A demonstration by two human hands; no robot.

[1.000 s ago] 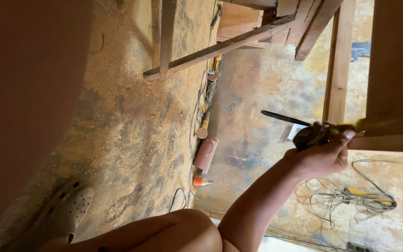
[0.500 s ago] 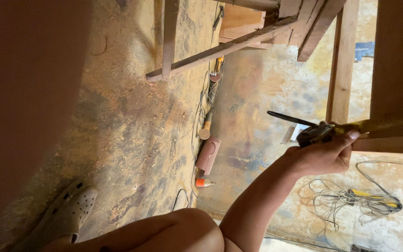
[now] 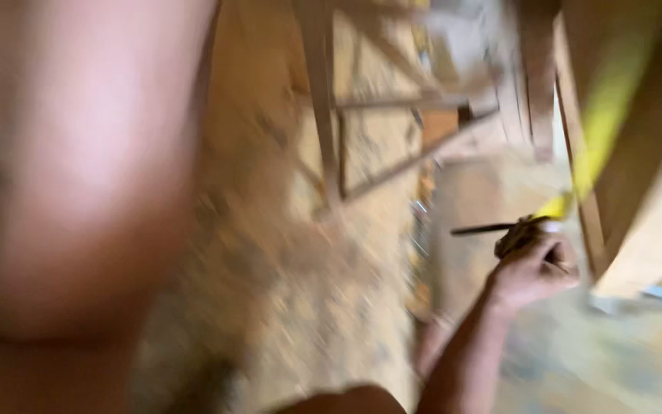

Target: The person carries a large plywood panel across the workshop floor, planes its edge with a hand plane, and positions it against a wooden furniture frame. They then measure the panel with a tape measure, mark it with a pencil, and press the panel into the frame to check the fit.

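Note:
The picture is heavily motion-blurred. My right hand (image 3: pixel 534 268) reaches up from the bottom middle and is closed on a dark tape measure (image 3: pixel 516 239). Its yellow tape (image 3: pixel 607 123) runs up along a pale wooden board (image 3: pixel 653 230) at the right. A thin dark stick, perhaps a pencil (image 3: pixel 484 228), pokes out leftward from the same hand. My left hand does not show. A large pinkish-brown blurred shape (image 3: pixel 78 192) fills the left side; I cannot tell what it is.
A wooden frame of slats (image 3: pixel 331 115) stands over the dusty, sawdust-covered floor (image 3: pixel 323 307). More timber posts (image 3: pixel 534 77) rise at the upper right. My bare knee (image 3: pixel 346 402) shows at the bottom edge.
The view has swung sharply and blurred. My right hand with the tape measure sits lower in the picture, and the yellow tape now stretches up along the board.

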